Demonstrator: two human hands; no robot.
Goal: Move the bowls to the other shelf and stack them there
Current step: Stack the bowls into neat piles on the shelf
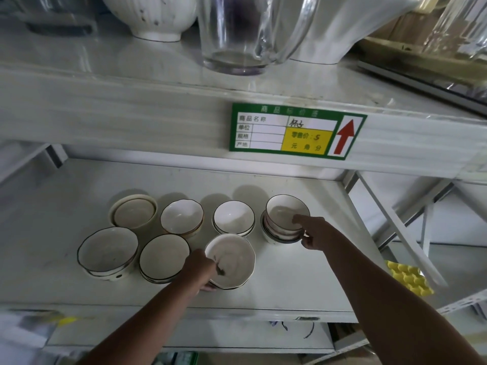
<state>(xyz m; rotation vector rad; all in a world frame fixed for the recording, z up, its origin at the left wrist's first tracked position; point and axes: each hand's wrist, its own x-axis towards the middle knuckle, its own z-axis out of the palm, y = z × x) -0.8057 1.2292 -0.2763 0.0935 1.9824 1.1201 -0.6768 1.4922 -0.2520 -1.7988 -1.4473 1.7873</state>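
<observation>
Seven lots of white bowls sit on the lower shelf [52, 259], in two rows. In the front row, my left hand [197, 270] grips the near-left rim of the wavy-edged bowl [232, 259], thumb inside and fingers curled under the outside; it tops a short stack. To its left stand a black-rimmed bowl [164, 258] and, further left, a larger black-rimmed bowl [108, 250], each nested on at least one more.

In the back row, my right hand [316, 233] pinches the right-hand stack [284, 219] at its near-right side, thumb over the top bowl's rim and fingers curled against the outer wall. Left of that stack come a small black-rimmed pair [233, 218], a brown-edged bowl [181, 216], and a beige stack [134, 212] at the far left.

Above, a green price tag [295, 133] with a red arrow is fixed to the upper shelf edge [131, 117], which carries a glass jug [250, 35] and a ribbed white bowl [152, 17]. A yellow tray [408, 277] shows at right, below the shelf.
</observation>
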